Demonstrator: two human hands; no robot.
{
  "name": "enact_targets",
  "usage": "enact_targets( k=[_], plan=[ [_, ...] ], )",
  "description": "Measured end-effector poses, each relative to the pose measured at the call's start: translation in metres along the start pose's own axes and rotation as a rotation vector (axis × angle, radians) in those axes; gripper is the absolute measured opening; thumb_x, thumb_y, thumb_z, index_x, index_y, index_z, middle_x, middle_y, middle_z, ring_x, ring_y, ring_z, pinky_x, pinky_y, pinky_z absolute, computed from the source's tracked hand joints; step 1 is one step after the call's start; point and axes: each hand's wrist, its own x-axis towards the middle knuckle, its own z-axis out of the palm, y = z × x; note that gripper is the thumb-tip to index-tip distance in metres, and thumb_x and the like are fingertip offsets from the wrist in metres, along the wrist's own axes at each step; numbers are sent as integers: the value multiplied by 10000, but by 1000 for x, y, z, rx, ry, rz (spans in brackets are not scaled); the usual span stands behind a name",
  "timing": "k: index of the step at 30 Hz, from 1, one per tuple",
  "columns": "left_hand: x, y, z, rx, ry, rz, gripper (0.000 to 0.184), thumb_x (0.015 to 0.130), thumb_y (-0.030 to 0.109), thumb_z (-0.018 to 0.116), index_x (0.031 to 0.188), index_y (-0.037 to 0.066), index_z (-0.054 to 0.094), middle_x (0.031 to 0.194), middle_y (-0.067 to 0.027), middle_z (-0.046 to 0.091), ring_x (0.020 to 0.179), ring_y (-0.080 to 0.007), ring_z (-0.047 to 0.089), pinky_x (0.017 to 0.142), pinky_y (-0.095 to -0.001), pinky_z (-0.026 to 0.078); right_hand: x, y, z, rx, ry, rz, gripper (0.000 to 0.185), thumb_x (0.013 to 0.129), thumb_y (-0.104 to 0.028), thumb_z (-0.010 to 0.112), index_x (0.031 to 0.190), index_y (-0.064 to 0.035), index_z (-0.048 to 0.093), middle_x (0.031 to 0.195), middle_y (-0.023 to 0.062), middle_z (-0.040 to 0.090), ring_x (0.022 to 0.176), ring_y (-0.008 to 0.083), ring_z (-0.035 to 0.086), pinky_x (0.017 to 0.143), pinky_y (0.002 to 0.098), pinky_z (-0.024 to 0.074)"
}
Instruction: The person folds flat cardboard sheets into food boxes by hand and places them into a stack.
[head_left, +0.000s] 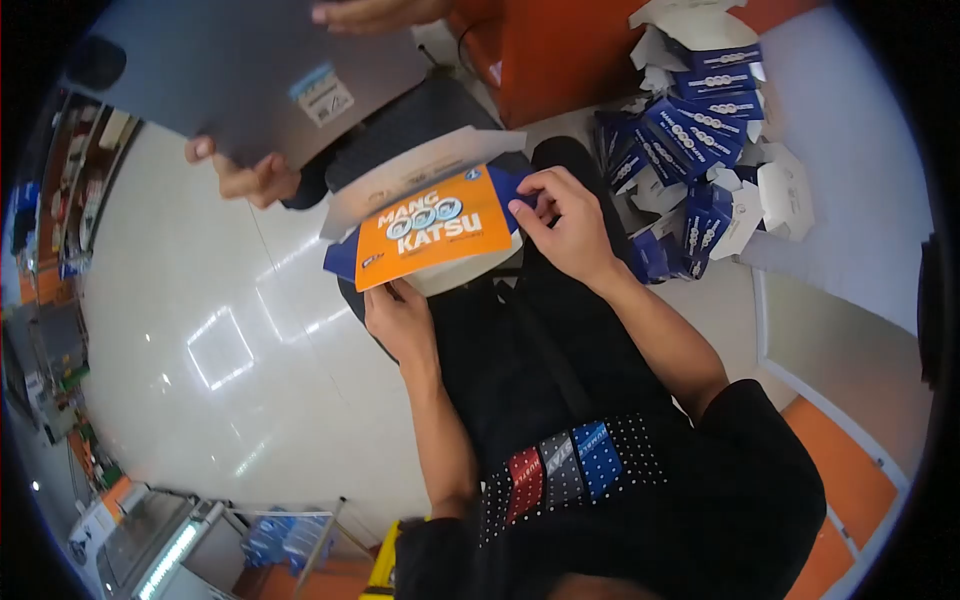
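Left of the open orange-and-blue cardboard box, someone else's bare hands are holding a flat dark-grey panel. My left hand is supporting the box's near edge, fingertips partly hidden. My right hand's thumb and fingers are clamping its blue right side. Blue-and-white printed cardboard cartons are lying heaped right of it.

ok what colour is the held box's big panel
Mostly orange; the panel shows best in the head view.
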Motion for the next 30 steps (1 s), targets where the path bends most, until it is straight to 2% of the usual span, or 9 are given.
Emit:
enact_targets(
  k=[2, 5, 7, 12, 19, 23, 24, 27, 30],
  plan=[
    [0, 1, -3, -22, -42, -27, 250, 893, 72, 657, 1102, -64, 680, 922, -223, 704, 788, -368, 683, 740, -437, 541, -11, 10, 6, -4, 33, 26, 207, 845, -65, 774, 994, -13, 641, 904, 80, 592, 653, 143, 591, 596, 263, 502],
    [-3, 3, -8, 54, -22, 13, 275, 900, 64, 652, 1156, -36, 669, 909, -201, 661, 760, -403, 648, 700, -458, 532, -18, 24, 10, 254, 230, -73, 309, 879, -25, 726, 1138, 6, 560, 1158, 131, 503, 922, 170, 593, 749, 269, 541],
    [-3, 8, -13, 25, -27, -32, 319, 895, 89, 676, 1194, -23, 664, 908, -165, 653, 735, -313, 654, 698, -429, 535, -17, 27, 11, 371, 300, -145, 320, 893, -16, 705, 1159, 18, 530, 1185, 142, 481, 998, 193, 586, 828, 293, 537],
    [10, 12, -11, -139, 2, -100, 337, 892, 114, 704, 1199, -16, 657, 892, -136, 645, 690, -246, 650, 679, -393, 533, -18, 35, 16, 142, 7, 19, 328, 892, -60, 729, 1157, 22, 555, 1129, 132, 546, 967, 207, 611, 791, 300, 538],
    [41, 10, -5, -138, -18, -151, 226, 884, 123, 724, 1049, -30, 701, 858, -149, 738, 715, -251, 715, 700, -378, 552, -7, 30, 29, -129, -194, 153, 427, 872, -167, 746, 1205, 23, 559, 1094, 164, 574, 847, 241, 629, 765, 347, 546],
    [48, 6, -5, -94, -54, -120, 233, 849, 78, 729, 1061, -18, 712, 863, -156, 740, 737, -266, 733, 716, -374, 557, 9, 28, 36, -346, -264, 47, 515, 839, -110, 709, 1301, 5, 513, 1231, 224, 585, 1018, 434, 639, 879, 493, 531],
    [48, 6, -5, -75, -72, -122, 252, 839, 66, 729, 1078, -16, 713, 870, -160, 740, 742, -270, 735, 721, -375, 559, 15, 28, 34, -323, -288, 57, 473, 829, -71, 664, 1280, 18, 553, 1244, 271, 610, 1074, 497, 606, 917, 542, 505],
    [45, 7, -3, -138, -6, -63, 240, 786, 9, 725, 1020, -28, 691, 844, -165, 697, 671, -302, 681, 656, -399, 534, 31, 21, 30, -411, -256, -34, 237, 819, -79, 711, 976, 79, 630, 885, 282, 661, 794, 454, 658, 734, 499, 519],
    [42, 5, 0, -181, -18, -93, 226, 795, 16, 717, 1014, -31, 689, 858, -156, 694, 679, -301, 680, 666, -397, 535, 37, 11, 27, -411, -322, 18, 191, 831, -56, 679, 952, 87, 641, 903, 289, 670, 841, 477, 656, 760, 504, 523]
  ],
)
